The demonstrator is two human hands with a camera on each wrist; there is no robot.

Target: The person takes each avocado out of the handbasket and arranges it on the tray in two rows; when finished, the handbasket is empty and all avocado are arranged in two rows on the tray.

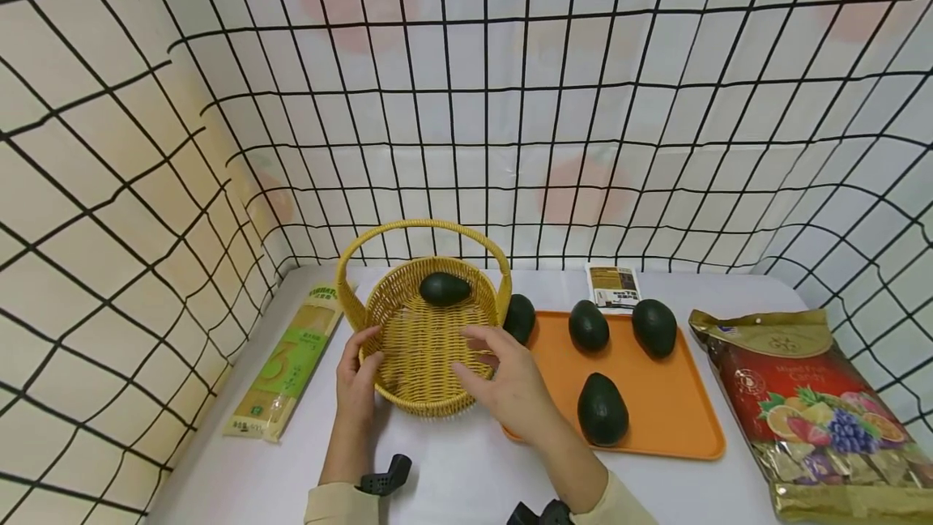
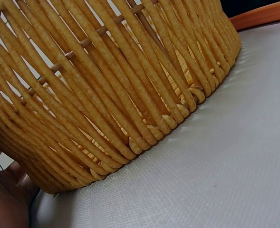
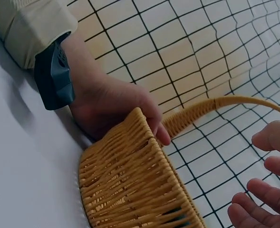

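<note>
A yellow wicker basket point(image 1: 419, 359) with a tall arched handle stands on the table, with one dark green avocado point(image 1: 445, 288) lying at its far side. My left hand point(image 1: 357, 379) grips the basket's left rim; in the right wrist view its fingers curl over the edge. Above the basket's right side, my right hand point(image 1: 513, 379) has its fingers spread, holding nothing; the right wrist view shows those fingers point(image 3: 261, 199) apart. To the right, an orange tray point(image 1: 656, 420) bears several avocados point(image 1: 603, 410); one avocado point(image 1: 520, 318) is partly hidden behind the basket.
A green and clear packet point(image 1: 287, 363) lies left of the basket. A large red and gold candy bag point(image 1: 816, 395) lies right of the tray. Behind the tray is a small white and brown packet point(image 1: 614, 286). Black grid netting point(image 1: 481, 120) surrounds the table's back and sides.
</note>
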